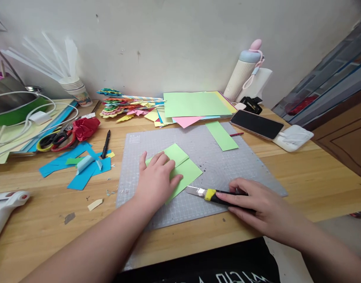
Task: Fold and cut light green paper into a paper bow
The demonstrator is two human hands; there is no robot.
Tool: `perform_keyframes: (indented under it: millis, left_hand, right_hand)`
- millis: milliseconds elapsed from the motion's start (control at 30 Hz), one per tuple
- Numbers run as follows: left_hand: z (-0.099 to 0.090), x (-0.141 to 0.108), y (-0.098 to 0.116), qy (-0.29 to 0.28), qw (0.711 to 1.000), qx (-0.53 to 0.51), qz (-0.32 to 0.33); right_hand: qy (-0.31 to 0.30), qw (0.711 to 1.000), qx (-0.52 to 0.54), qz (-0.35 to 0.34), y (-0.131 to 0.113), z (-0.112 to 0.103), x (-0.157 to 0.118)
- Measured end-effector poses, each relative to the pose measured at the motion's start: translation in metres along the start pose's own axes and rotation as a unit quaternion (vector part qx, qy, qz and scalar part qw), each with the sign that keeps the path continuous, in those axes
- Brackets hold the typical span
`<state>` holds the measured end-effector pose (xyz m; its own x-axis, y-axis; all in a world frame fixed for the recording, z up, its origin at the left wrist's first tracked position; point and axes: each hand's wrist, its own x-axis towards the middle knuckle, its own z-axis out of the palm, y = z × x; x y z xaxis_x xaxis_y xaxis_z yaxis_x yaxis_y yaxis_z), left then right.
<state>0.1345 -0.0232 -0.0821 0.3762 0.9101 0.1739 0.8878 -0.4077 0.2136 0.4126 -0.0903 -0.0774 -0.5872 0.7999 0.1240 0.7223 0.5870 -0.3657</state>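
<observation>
On a grey cutting mat [242, 165] lies a folded light green sheet of paper [188, 171], with a crease or edge running across it. My left hand [156, 177] rests on the sheet, fingers spread and pressing it down; the palm hides its left part. My right hand [253, 202] is wrapped round a black and yellow utility knife [210, 195]. The knife's blade is out and points left, close to the sheet's lower right edge; whether it touches the paper I cannot tell. A green paper strip [222, 136] lies at the mat's upper right.
Stacked coloured paper [198, 104] lies behind the mat. At right are a phone [257, 124], a white case [294, 137] and a bottle [243, 74]. At left are blue paper scraps [81, 181], a black pen [106, 144], scissors [58, 139] and a white glue gun [5, 208].
</observation>
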Motion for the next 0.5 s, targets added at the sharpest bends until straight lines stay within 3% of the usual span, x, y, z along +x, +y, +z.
perform_keyframes:
  millis: [233, 500]
  left_hand:
    - [0.001, 0.0, -0.001, 0.001, 1.0, -0.005, 0.004]
    - [-0.001, 0.0, -0.002, 0.002, 1.0, -0.028, 0.0]
  right_hand:
    - [-0.023, 1.0, 0.017, 0.003, 0.002, -0.003, 0.006]
    - [-0.009, 1.0, 0.02, 0.002, 0.0, -0.001, 0.012]
